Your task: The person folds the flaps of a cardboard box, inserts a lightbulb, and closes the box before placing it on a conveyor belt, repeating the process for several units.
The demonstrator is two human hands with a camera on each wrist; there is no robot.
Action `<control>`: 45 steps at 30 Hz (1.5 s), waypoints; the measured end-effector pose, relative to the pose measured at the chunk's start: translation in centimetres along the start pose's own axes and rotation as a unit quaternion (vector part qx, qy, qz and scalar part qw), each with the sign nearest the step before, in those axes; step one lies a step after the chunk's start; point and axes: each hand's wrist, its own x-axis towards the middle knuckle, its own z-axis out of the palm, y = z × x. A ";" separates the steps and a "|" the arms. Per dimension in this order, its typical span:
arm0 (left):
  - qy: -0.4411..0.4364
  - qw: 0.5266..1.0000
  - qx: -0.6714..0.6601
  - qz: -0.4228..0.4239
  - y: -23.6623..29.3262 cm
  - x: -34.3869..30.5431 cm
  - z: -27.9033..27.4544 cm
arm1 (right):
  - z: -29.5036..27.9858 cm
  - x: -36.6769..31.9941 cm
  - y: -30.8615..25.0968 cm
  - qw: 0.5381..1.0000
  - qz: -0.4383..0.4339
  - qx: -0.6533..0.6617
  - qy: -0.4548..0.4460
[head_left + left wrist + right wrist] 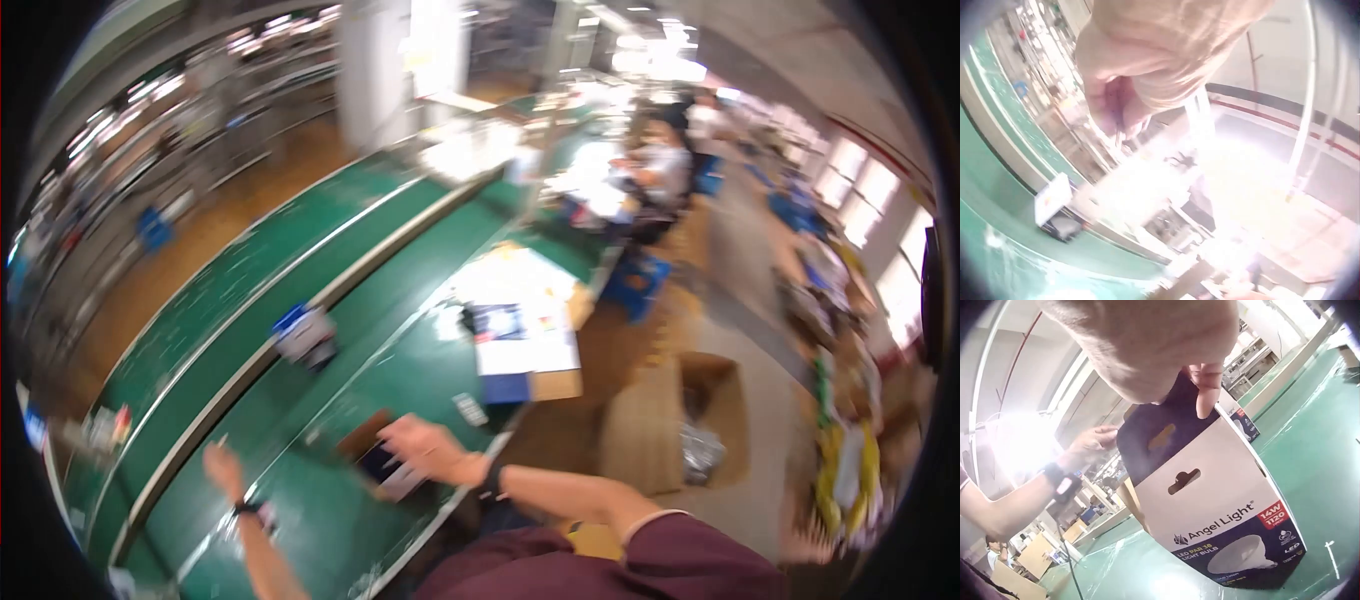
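An Angel Light bulb box (1219, 506) has a cut-out slot in its white face and a dark raised flap. At that flap my right hand (1154, 347) grips the box, one finger along the edge; the head view shows the same hand (435, 450) over the open brown-and-dark box (370, 455). My left hand (226, 472) is held apart from it, over the green surface. In the left wrist view my left hand (1147, 62) has curled fingers, pinching a small thin item (1120, 139) that is too blurred to identify.
Another small box (305, 335) lies by the metal rail (350, 275) of the green belt. Flat white-and-blue cartons (525, 345) are stacked ahead. On the right, a large open cardboard box (650, 430) stands beside the bench. A seated person (660, 165) is farther along.
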 end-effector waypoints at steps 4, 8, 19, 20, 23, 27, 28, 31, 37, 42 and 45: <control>0.148 0.983 -0.110 -0.018 9.1 -5.1 -6.3 | 0.3 0.7 -0.8 0.999 0.029 -0.015 -0.024; 0.048 0.936 -0.332 0.109 25.2 -12.3 -19.7 | 0.6 0.7 -0.7 0.998 0.055 0.028 -0.015; -0.239 0.919 -0.231 0.212 35.2 -17.8 -21.2 | -0.6 0.6 1.2 0.962 -0.062 0.002 -0.266; -0.111 0.932 -0.214 0.272 34.4 -19.8 -18.1 | -0.4 -0.5 0.7 0.968 -0.065 -0.058 -0.235; -0.213 0.917 -0.166 0.292 33.2 -20.3 -17.3 | 1.1 -2.6 2.3 0.952 -0.121 -0.132 -0.249; -0.277 0.903 -0.152 0.290 31.8 -20.2 -16.5 | 1.9 -4.7 2.2 0.936 -0.159 -0.165 -0.268; -0.251 0.902 -0.193 0.295 31.7 -20.1 -16.1 | 2.8 -5.5 2.7 0.939 -0.180 -0.190 -0.222; -0.305 0.886 -0.173 0.303 31.1 -19.2 -18.2 | 2.9 -6.2 2.5 0.945 -0.179 -0.200 -0.187; -0.232 0.879 -0.229 0.348 30.6 -19.6 -19.1 | 1.7 -6.5 2.6 0.938 -0.202 -0.210 -0.186; -0.192 0.860 -0.335 0.334 30.7 -19.5 -17.9 | 0.2 -4.8 3.8 0.937 -0.161 -0.164 -0.264; -0.135 0.912 -0.263 0.284 31.7 -19.4 -21.7 | -1.3 -4.3 2.7 0.976 -0.201 -0.032 -0.080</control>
